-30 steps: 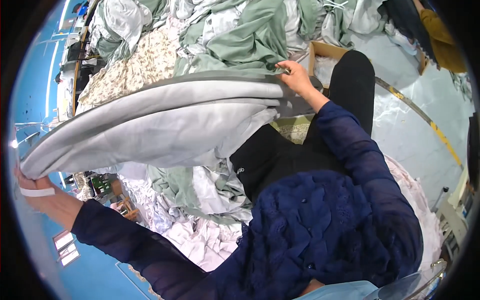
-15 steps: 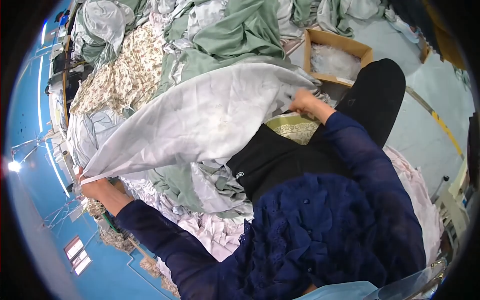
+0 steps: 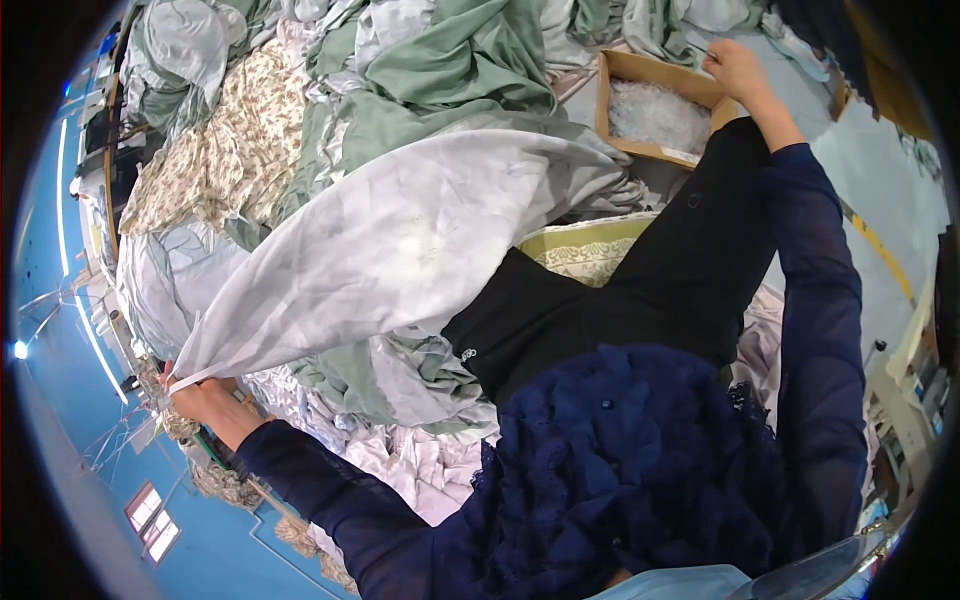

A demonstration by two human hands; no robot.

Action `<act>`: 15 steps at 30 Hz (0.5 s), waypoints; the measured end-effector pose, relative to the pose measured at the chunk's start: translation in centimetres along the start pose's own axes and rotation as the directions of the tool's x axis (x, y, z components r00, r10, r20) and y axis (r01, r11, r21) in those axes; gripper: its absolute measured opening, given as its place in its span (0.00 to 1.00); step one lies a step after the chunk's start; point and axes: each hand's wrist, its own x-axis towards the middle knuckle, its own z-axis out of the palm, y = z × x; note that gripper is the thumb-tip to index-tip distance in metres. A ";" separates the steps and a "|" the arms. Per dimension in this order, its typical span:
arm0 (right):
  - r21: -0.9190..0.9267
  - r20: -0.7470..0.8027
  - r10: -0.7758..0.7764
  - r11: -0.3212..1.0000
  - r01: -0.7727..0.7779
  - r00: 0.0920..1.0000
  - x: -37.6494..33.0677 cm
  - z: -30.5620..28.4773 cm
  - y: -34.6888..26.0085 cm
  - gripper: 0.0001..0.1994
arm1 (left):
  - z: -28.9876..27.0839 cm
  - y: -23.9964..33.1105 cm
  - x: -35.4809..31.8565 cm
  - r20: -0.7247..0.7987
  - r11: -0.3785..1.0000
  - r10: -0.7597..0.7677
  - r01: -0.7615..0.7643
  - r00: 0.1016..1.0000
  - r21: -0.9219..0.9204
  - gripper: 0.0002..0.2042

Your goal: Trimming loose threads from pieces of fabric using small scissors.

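Note:
A large white cloth [image 3: 390, 230] is stretched from the far left across my lap, its other end bunched beside the cardboard box. At the left, my left hand [image 3: 203, 400] is closed on the cloth's gathered edge and pulls it taut. My right hand [image 3: 738, 72] is raised at the far right, just past the box's right corner. Its fingers are pinched together; a tiny dark thing seems to show at the fingertips, too small to name. The open cardboard box [image 3: 722, 118] holds a heap of pale, wispy scraps [image 3: 658, 115].
Piles of green cloth [image 3: 460, 60], floral cloth [image 3: 235, 140] and pinkish cloth [image 3: 420, 465] surround me. Between my legs is a green patterned seat or cushion [image 3: 590, 250]. A pale floor [image 3: 880, 190] with a yellow strip lies at the right.
My right hand has left the white cloth and moved up and right, past the box. My left hand keeps its hold on the cloth's edge. The view has shifted slightly.

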 end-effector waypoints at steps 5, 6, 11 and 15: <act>-0.042 0.142 -0.041 0.998 0.047 0.989 -1.1 1.2 0.2 0.24 | -1.3 0.2 -1.1 0.006 0.998 -0.057 0.058 0.998 -0.029 0.11; 0.023 0.125 0.032 0.999 -0.035 0.992 -1.3 1.2 -1.5 0.27 | -1.7 0.8 -1.4 -0.003 0.998 -0.049 0.049 0.999 -0.027 0.11; 0.366 -0.076 0.091 0.929 -0.057 0.993 -0.1 4.0 -7.3 0.29 | -3.5 2.5 -2.0 0.073 0.994 -0.027 0.035 0.997 -0.108 0.11; 0.473 0.236 -0.088 0.881 -0.035 0.968 2.0 7.5 -13.2 0.21 | -2.2 4.9 -5.4 0.029 0.999 -0.025 0.026 0.999 -0.023 0.11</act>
